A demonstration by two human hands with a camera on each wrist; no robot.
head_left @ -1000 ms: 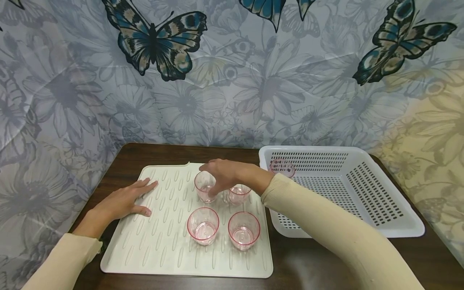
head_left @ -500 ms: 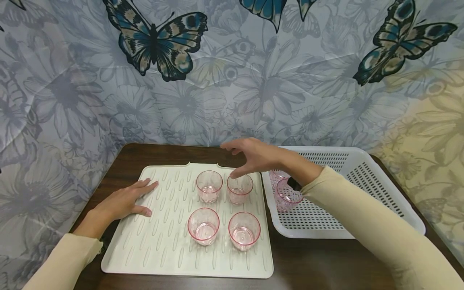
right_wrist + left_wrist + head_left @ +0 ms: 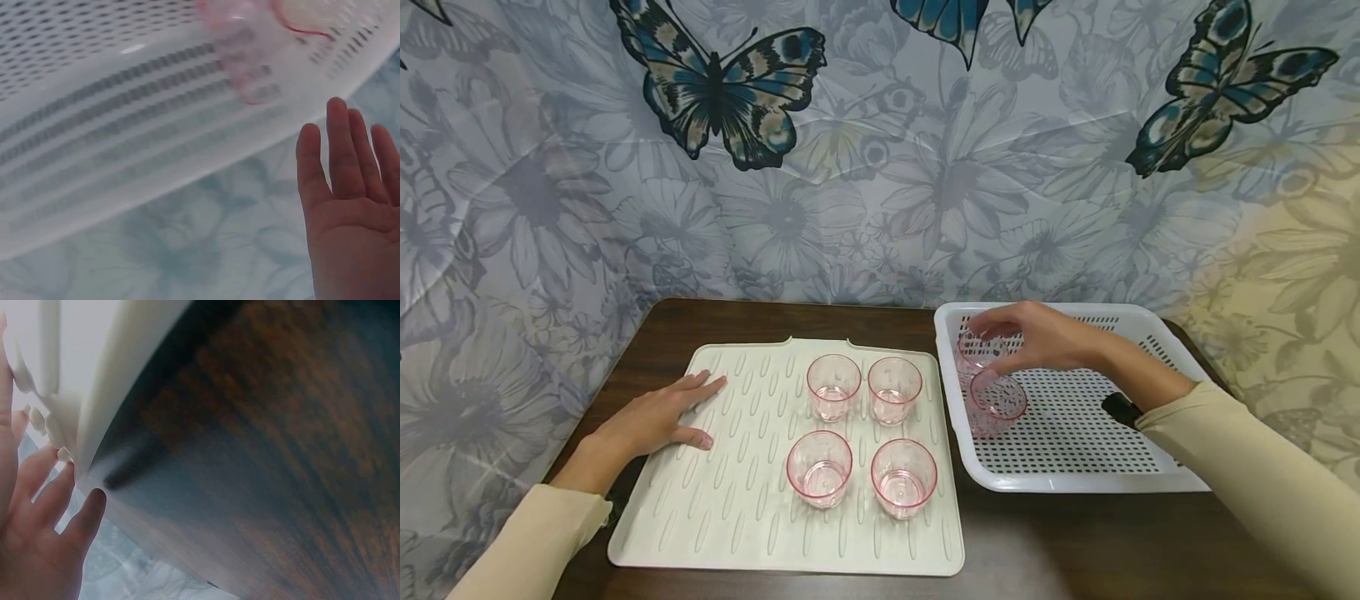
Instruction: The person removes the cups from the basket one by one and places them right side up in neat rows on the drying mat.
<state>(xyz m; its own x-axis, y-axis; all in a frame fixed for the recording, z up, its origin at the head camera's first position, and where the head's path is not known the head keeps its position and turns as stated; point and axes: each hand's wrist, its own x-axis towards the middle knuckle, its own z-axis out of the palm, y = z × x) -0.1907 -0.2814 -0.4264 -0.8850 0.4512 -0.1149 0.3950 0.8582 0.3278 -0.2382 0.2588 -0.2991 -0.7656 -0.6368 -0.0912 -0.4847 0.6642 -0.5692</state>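
A person's right hand (image 3: 1037, 337) hangs over the left end of a white perforated basket (image 3: 1060, 482), fingers and thumb loosely extended and apart — clasping nothing. Just beneath the thumb is a clear, pink-rimmed near basket glass (image 3: 996, 404); a matching far basket glass (image 3: 972, 357) sits behind it, under the fingers and partly hidden by them. Whether the thumb touches the nearer rim cannot be told; the right wrist view shows the glassware only as a pink blur past the fingertips.

To the left of that hand, outside the basket, four more pink-rimmed tumblers stand upright on a white ridged drying mat (image 3: 730, 500): a back-left tumbler (image 3: 833, 393) and a back-right tumbler (image 3: 895, 396), with a front-left tumbler (image 3: 820, 475) and a front-right tumbler (image 3: 904, 483) closer to the wearer.

The left hand (image 3: 651, 417), well apart from the tumblers, rests at the mat's left edge, its fingers and thumb spread out — no grasp there either. Below both hands lies a dark wood-grain table (image 3: 1000, 542). Cream sleeves (image 3: 1247, 450) cover the arms, and beyond the hands rises a floral backdrop (image 3: 925, 208) printed with blue-and-black butterflies (image 3: 718, 92).
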